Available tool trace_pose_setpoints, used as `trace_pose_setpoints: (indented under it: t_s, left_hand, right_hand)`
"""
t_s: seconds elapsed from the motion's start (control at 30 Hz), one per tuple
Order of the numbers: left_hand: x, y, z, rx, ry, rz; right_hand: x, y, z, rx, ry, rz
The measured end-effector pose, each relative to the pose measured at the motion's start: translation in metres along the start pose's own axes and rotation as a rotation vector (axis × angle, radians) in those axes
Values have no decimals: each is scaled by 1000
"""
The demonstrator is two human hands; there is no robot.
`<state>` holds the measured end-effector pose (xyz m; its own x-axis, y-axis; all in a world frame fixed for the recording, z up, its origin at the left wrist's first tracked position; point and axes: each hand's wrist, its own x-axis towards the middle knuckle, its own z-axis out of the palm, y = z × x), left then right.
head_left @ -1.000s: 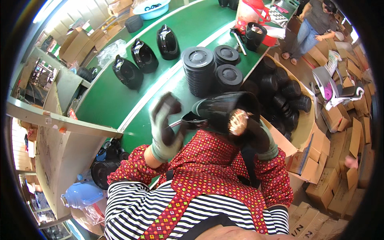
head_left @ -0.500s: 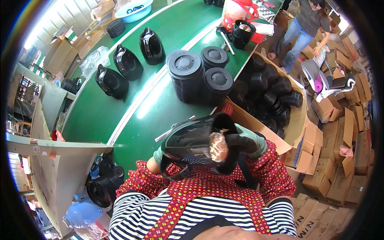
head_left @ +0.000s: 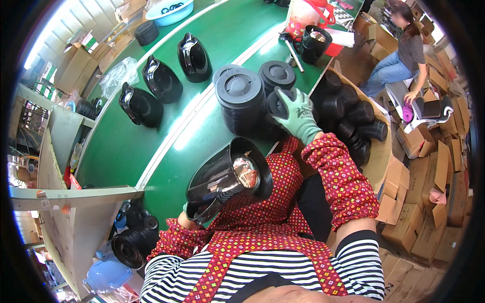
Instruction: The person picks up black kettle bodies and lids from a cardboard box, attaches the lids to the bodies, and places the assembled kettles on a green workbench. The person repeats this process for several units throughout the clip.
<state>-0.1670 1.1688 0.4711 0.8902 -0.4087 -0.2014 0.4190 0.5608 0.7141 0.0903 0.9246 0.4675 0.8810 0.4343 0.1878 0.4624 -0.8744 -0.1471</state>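
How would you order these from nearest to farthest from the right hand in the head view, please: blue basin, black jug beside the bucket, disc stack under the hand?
1. Disc stack: under the right hand.
2. Black jug: ahead, beside the bucket.
3. Blue basin: far ahead, to the left.

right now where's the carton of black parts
In the head view, the open carton is right of centre, beside the right edge of the green table, just right of the right hand.
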Motion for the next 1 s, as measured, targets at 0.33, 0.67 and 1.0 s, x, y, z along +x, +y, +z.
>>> trace_pose_setpoints:
  t_s: [0.33, 0.67, 1.0]
  left_hand:
    - [12, -8, 5, 25, -41, -12]
    - [22, -24, 26, 66, -114, -78]
    - [36, -17, 24, 84, -205, -173]
  right_hand:
    - [-159, -52, -101, 1081, 113, -113]
    - [-230, -31, -127, 1026, 213, -164]
    - [-245, -23, -157, 758, 322, -488]
